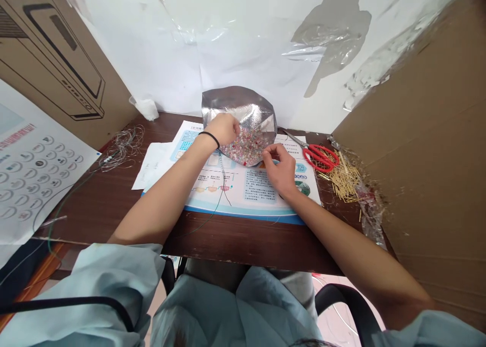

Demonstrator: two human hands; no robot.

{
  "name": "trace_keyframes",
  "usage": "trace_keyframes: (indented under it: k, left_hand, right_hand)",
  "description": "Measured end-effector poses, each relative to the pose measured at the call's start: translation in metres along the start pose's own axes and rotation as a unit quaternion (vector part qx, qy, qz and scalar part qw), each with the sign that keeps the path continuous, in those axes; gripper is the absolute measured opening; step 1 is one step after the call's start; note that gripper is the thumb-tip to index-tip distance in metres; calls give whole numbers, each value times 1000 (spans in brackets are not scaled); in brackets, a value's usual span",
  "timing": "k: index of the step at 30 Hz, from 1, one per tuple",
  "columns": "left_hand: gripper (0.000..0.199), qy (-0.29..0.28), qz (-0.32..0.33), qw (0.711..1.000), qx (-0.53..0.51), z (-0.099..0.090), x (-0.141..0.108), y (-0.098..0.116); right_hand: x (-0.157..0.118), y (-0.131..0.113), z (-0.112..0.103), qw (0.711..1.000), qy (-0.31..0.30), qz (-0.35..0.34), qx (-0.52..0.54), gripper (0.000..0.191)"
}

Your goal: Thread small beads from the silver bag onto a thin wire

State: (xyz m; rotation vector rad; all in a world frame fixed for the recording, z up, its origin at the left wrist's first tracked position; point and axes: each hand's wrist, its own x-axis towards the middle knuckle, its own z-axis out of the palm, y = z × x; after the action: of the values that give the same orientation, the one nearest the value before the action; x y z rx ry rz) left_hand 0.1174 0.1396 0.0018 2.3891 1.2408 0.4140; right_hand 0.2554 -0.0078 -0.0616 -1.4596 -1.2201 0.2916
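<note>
A silver foil bag lies opened out on a printed sheet, with many tiny mixed-colour beads inside it. My left hand, with a black band at the wrist, is over the bag's left side, its fingers curled closed above the beads. Whatever those fingers hold is hidden. From below that wrist a thin dark thread runs down across the sheet. My right hand is at the bag's lower right edge, thumb and forefinger pinched together; anything between them is too small to make out.
Red-handled scissors lie right of the bag, beside a heap of thin gold-coloured sticks. Tangled clear line sits at the left. Cardboard walls and a white back panel enclose the brown table.
</note>
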Motion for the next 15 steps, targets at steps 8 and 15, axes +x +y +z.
trace_keyframes:
  k: [8, 15]
  left_hand:
    - [17, -31, -9, 999, -19, 4, -6, 3]
    - [5, -5, 5, 999, 39, 10, -6, 5]
  right_hand:
    - [0, 1, 0, 1000, 2, -2, -1, 6]
    - [0, 0, 0, 1000, 0, 4, -5, 6]
